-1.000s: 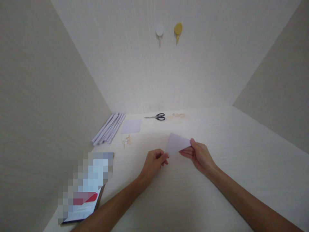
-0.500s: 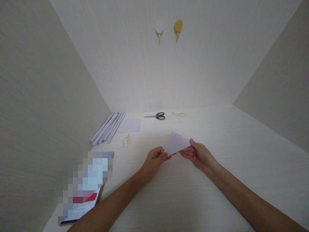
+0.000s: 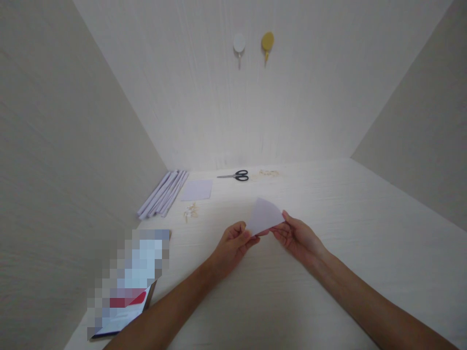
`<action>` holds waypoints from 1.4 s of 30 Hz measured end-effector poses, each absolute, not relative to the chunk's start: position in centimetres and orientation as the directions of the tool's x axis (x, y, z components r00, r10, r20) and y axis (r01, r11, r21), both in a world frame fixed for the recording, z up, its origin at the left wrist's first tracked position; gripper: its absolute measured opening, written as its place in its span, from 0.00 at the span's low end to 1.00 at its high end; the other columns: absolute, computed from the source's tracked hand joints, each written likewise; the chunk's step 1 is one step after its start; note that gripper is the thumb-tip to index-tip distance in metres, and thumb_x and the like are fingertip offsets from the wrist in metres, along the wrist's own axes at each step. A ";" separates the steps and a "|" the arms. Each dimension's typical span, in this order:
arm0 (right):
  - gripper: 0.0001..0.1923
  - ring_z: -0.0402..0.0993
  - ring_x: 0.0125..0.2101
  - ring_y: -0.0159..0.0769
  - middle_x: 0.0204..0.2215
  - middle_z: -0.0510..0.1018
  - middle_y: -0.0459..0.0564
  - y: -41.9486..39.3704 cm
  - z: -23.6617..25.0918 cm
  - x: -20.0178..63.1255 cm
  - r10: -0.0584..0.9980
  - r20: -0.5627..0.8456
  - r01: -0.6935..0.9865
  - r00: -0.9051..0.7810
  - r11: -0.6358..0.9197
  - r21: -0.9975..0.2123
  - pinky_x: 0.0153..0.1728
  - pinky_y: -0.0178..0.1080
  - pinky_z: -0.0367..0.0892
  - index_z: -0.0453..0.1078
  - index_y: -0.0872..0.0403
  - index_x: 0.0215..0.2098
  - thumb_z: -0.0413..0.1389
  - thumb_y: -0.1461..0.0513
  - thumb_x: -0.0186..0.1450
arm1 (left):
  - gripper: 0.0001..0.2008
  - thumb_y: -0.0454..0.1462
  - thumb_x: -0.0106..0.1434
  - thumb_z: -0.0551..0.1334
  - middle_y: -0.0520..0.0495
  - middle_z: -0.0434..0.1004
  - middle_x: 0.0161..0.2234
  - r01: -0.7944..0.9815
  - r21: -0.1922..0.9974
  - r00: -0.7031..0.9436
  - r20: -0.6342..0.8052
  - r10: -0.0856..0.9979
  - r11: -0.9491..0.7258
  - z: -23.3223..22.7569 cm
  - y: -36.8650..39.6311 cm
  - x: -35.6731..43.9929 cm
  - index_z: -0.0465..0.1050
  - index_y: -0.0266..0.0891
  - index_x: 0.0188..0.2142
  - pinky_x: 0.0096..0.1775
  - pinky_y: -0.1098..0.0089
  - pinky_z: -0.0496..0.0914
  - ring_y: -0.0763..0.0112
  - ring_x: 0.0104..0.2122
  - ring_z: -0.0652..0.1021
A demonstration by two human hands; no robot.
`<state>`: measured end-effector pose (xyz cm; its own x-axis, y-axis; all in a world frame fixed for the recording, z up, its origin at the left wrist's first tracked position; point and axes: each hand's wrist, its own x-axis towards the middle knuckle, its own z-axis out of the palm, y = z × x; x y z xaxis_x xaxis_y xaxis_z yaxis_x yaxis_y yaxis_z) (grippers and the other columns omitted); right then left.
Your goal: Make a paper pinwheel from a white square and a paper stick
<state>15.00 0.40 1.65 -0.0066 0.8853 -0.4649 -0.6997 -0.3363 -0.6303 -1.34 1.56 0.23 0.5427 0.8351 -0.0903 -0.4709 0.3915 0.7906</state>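
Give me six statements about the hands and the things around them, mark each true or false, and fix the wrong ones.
1. The left hand holds the lilac paper. True.
2. Only that hand touches it. False: the right hand holds its other end.
3. Black-handled scissors lie beyond the hands. True.
4. Their blades point to the picture's right. False: they point left.
5. A flat sheet lies near long pale pieces. True.
6. Those pieces lie right of it. False: left.
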 end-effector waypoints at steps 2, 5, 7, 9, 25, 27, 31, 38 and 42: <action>0.19 0.73 0.16 0.29 0.15 0.77 0.51 0.3 1.5 15.1 0.910 -0.414 -0.681 0.026 -0.287 -0.673 0.21 0.28 0.70 0.72 0.61 0.19 0.47 0.62 0.63 | 0.16 0.38 0.47 0.66 0.49 0.75 0.28 -0.466 0.798 0.546 -0.080 0.834 0.382 0.3 1.4 -1.4 0.57 0.37 0.19 0.38 0.75 0.65 0.72 0.36 0.75; 0.17 0.72 0.15 0.31 0.14 0.76 0.53 0.2 0.8 15.4 0.964 -0.239 -0.545 0.120 -0.137 -0.827 0.19 0.31 0.69 0.71 0.61 0.17 0.54 0.57 0.57 | 0.14 0.38 0.49 0.64 0.47 0.76 0.28 -0.406 0.841 0.584 -0.061 0.809 0.357 0.2 1.5 -1.6 0.58 0.36 0.20 0.37 0.74 0.65 0.70 0.36 0.76; 0.20 0.71 0.14 0.32 0.13 0.76 0.54 0.2 0.4 15.6 0.975 -0.129 -0.411 0.183 -0.043 -0.911 0.19 0.32 0.67 0.71 0.61 0.15 0.56 0.52 0.54 | 0.12 0.38 0.52 0.62 0.45 0.77 0.30 -0.373 0.853 0.596 -0.081 0.799 0.365 0.0 1.6 -1.7 0.59 0.36 0.22 0.35 0.74 0.66 0.70 0.35 0.76; 0.24 0.69 0.14 0.30 0.13 0.75 0.54 0.3 0.1 15.6 0.971 -0.068 -0.303 0.228 0.004 -0.953 0.19 0.31 0.65 0.71 0.61 0.14 0.54 0.49 0.54 | 0.11 0.38 0.52 0.61 0.43 0.77 0.30 -0.357 0.856 0.584 -0.108 0.804 0.375 -0.1 1.8 -1.7 0.60 0.36 0.22 0.32 0.74 0.66 0.70 0.33 0.76; 0.28 0.56 0.12 0.25 0.08 0.62 0.44 -0.6 0.2 14.1 0.969 0.081 0.174 0.235 0.040 -0.984 0.16 0.31 0.52 0.60 0.56 0.10 0.43 0.49 0.61 | 0.08 0.37 0.49 0.59 0.48 0.74 0.20 0.097 0.981 0.394 -0.192 0.899 0.167 1.1 0.5 -0.4 0.73 0.33 0.19 0.26 0.73 0.64 0.75 0.20 0.69; 0.24 0.56 0.11 0.25 0.09 0.65 0.43 -0.6 0.1 13.8 0.987 0.017 0.083 0.161 0.004 -0.997 0.14 0.31 0.51 0.61 0.56 0.14 0.48 0.49 0.58 | 0.08 0.36 0.48 0.60 0.48 0.74 0.19 0.085 0.982 0.360 -0.185 0.914 0.166 1.1 0.4 -0.4 0.72 0.33 0.19 0.27 0.73 0.63 0.76 0.20 0.69; 0.18 0.55 0.12 0.24 0.11 0.65 0.42 -0.9 0.0 13.1 0.998 -0.057 0.010 -0.014 -0.057 -0.998 0.13 0.30 0.49 0.62 0.56 0.17 0.55 0.51 0.53 | 0.08 0.37 0.50 0.59 0.49 0.73 0.19 0.046 0.990 0.367 -0.144 0.919 0.137 1.1 0.3 -0.4 0.72 0.34 0.20 0.26 0.74 0.63 0.75 0.21 0.69; 0.18 0.52 0.10 0.22 0.07 0.60 0.40 -0.6 -0.2 13.5 0.988 -0.068 -0.008 0.138 -0.068 -0.998 0.12 0.29 0.46 0.60 0.57 0.13 0.58 0.53 0.50 | 0.10 0.38 0.50 0.58 0.50 0.73 0.18 0.120 0.984 0.354 -0.167 0.920 0.133 1.2 0.4 -0.3 0.71 0.35 0.17 0.26 0.74 0.62 0.77 0.19 0.67; 0.17 0.52 0.10 0.22 0.07 0.61 0.40 0.0 -0.4 14.8 0.960 -0.056 -0.065 0.273 -0.039 -0.997 0.11 0.29 0.45 0.63 0.57 0.15 0.59 0.53 0.49 | 0.12 0.39 0.52 0.57 0.49 0.73 0.19 0.104 0.987 0.377 -0.149 0.914 0.118 0.9 0.5 -0.7 0.71 0.35 0.18 0.26 0.74 0.62 0.77 0.20 0.67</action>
<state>14.76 0.02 -0.42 0.2730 0.9604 -0.0557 -0.0650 -0.0394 -0.9971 -0.66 0.50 0.89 0.3771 0.9140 -0.1494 0.1043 0.1183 0.9875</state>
